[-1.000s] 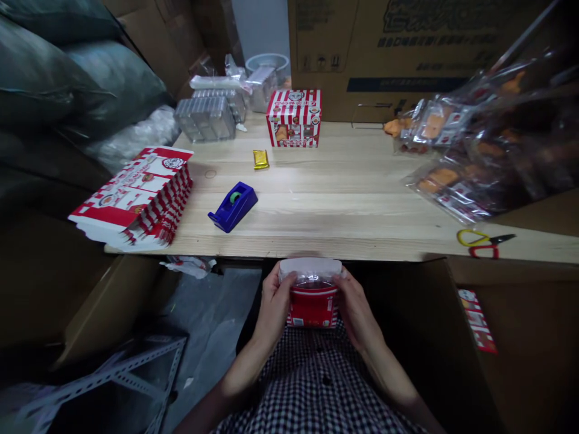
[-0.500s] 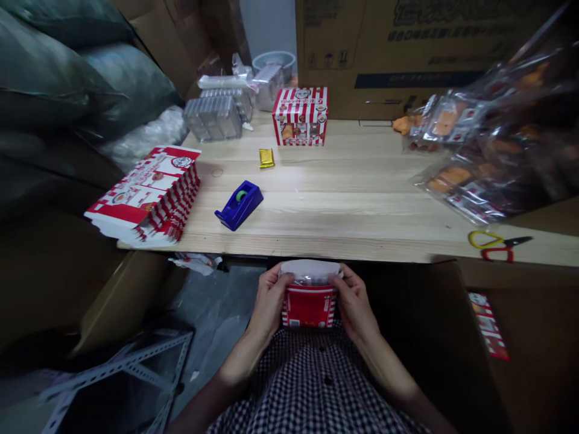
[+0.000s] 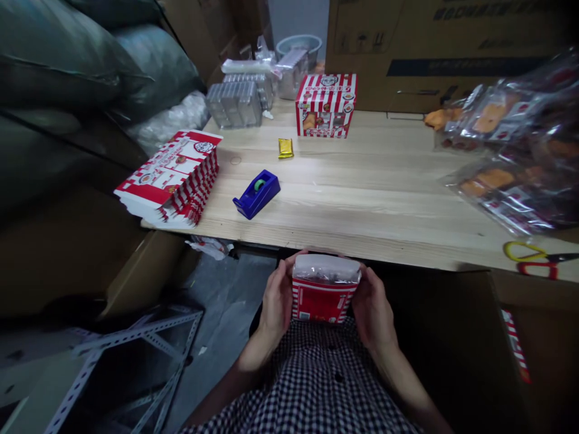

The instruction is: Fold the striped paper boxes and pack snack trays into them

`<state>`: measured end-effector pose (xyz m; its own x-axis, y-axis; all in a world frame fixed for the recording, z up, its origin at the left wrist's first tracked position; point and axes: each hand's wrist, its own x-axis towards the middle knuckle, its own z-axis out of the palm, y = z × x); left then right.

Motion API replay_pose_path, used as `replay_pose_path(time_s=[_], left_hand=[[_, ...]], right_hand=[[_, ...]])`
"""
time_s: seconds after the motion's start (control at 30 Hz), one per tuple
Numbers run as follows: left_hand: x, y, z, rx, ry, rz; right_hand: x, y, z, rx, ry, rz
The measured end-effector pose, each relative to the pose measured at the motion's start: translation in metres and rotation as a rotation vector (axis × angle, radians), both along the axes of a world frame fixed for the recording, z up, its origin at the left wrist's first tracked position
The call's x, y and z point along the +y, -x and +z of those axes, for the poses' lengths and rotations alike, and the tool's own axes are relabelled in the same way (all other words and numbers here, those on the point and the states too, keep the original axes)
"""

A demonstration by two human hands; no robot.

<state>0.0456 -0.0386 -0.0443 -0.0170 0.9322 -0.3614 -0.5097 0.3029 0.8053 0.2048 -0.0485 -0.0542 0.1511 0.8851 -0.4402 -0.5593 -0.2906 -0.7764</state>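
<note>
A red and white striped carton [image 3: 322,300] is held upright below the table's front edge, close to my checkered clothing. Its white top flap stands up at the back, and clear plastic shows at the opening. My left hand [image 3: 278,295] grips the carton's left side, fingers partly behind it. Against the right side presses my right hand [image 3: 374,306], its fingertips partly hidden by the carton. On the table beyond are a blue tape dispenser [image 3: 257,194], a small gold packet [image 3: 285,148] and an assembled striped box [image 3: 326,106].
A stack of flat cartons [image 3: 174,175] lies at the table's left end. Clear plastic cases [image 3: 235,103] stand behind it. Plastic-bagged items [image 3: 502,163] are heaped at the right, near yellow and red scissors [image 3: 534,258]. A metal frame [image 3: 136,328] is at lower left.
The view has turned rightward, so the table's contents sit further left or right in frame. My thumbs have left the carton's top opening, and both hands now clasp its sides.
</note>
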Motion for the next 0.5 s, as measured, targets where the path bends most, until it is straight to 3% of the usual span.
replay_pose_path(time_s=[0.27, 0.5], left_hand=[[0.003, 0.010, -0.007, -0.048, 0.050, -0.097], [0.032, 0.027, -0.010, -0.076, 0.127, -0.324]], right_hand=[[-0.005, -0.009, -0.006, -0.010, -0.012, 0.210], [0.021, -0.028, -0.009, -0.005, -0.046, 0.333]])
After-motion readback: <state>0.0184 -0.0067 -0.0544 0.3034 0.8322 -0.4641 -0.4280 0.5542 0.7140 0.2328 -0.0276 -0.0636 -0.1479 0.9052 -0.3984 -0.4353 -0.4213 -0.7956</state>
